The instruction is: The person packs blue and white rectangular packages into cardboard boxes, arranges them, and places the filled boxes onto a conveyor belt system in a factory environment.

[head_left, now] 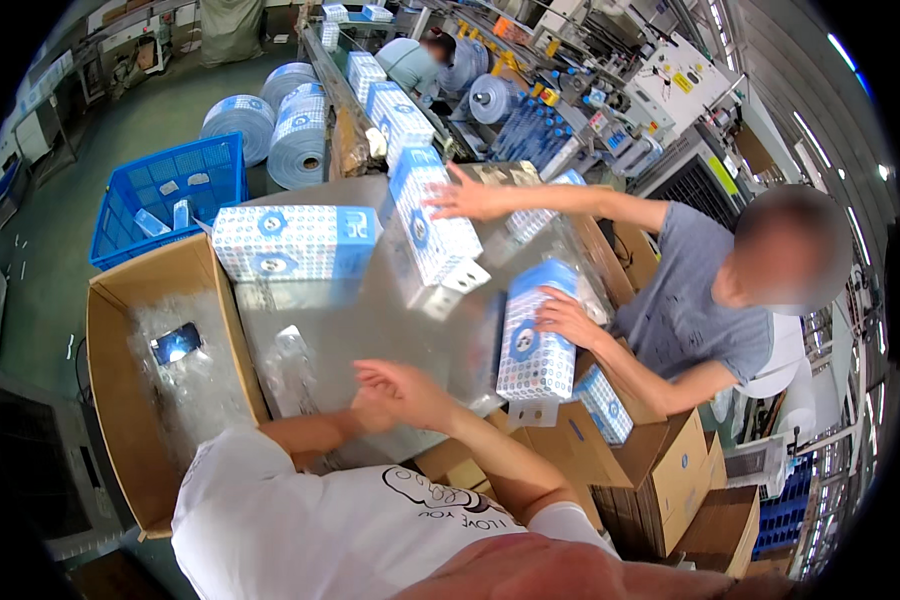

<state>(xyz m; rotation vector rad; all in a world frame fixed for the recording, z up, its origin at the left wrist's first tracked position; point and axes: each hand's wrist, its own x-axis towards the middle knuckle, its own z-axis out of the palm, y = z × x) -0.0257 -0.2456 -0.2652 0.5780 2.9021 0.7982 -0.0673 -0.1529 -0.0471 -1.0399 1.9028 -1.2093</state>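
Note:
My right hand point(410, 395) is held over the near part of the grey metal table point(395, 330), its fingers loosely bent and apart, holding nothing. My left hand point(368, 412) meets it at the wrist and is mostly hidden behind it. Left of my hands lies crumpled clear plastic film point(292, 365). Beyond it a long blue-and-white printed pack point(295, 243) lies across the table's far left. A co-worker opposite on the right rests one hand point(467, 195) on a middle pack point(432, 225) and grips another upright pack point(537, 335) with the other hand.
At my left stands an open cardboard carton point(110, 390) holding clear film and a phone point(177, 343). Behind it are a blue crate point(120, 200) and film rolls point(295, 140). More packs point(395, 112) line a conveyor. Cartons point(660, 480) stand at the right. Another person point(410, 62) works beyond.

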